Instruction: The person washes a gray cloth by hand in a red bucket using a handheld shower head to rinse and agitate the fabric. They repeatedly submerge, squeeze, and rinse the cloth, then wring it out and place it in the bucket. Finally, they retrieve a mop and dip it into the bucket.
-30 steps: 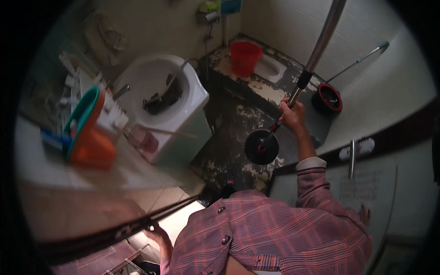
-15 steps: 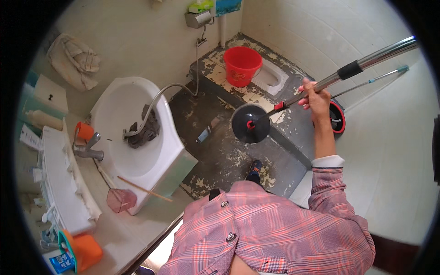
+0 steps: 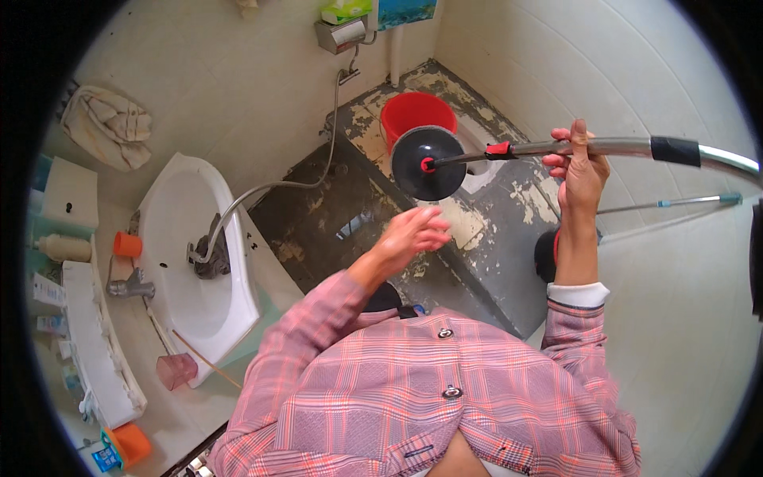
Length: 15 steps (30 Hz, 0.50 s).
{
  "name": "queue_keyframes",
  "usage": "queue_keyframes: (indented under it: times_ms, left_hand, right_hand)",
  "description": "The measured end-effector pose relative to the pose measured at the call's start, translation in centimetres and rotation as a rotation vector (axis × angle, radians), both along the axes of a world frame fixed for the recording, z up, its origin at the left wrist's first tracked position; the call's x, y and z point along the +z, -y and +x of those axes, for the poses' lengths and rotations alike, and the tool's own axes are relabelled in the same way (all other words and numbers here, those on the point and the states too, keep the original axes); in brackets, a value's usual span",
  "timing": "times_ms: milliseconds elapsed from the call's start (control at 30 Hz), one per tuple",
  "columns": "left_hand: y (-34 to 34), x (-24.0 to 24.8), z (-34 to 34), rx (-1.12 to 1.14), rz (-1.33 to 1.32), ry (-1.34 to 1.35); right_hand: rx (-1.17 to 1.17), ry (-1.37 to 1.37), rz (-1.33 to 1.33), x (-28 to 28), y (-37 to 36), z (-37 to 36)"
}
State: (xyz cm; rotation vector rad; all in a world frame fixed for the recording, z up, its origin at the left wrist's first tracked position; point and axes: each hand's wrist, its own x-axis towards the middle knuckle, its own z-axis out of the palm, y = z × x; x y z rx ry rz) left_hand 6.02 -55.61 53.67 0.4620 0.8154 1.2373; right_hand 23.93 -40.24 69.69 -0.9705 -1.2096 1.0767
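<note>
My right hand (image 3: pixel 584 167) is closed around the metal handle of a mop (image 3: pixel 620 148), which is lifted and lies nearly level across the view. At its left end is a round black mop head (image 3: pixel 421 181) with a red joint and a greyish edge. The head hangs in front of a red bucket (image 3: pixel 417 113) and hides part of it. My left hand (image 3: pixel 409 236) reaches up just below the head, fingers loosely bent and apart, holding nothing. A gap shows between that hand and the disc.
At the left stands a white sink (image 3: pixel 246 298) with a dark cloth (image 3: pixel 213 261) and a shower hose (image 3: pixel 278 184) in it. A squat toilet (image 3: pixel 486 176) is partly hidden behind the mop. Another pole (image 3: pixel 683 201) leans along the right wall. The floor has a raised step.
My left hand has come into view from below. The mop head has risen and tilted toward me, and its handle has swung from slanted to nearly level. My right hand moved right.
</note>
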Motion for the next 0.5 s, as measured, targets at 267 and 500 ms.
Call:
queue_keyframes:
  times_ms: [267,500]
  left_hand:
    - [-23.8,-0.8,0.0,0.056,-0.018,0.634]
    - [-36.5,-7.5,-5.5,0.118,-0.362,0.851]
  right_hand:
    - [-0.066,-0.067,0.042,-3.4,-8.5,-3.8]
    - [-0.042,-0.079,-0.093,-10.1,-17.6,-9.2]
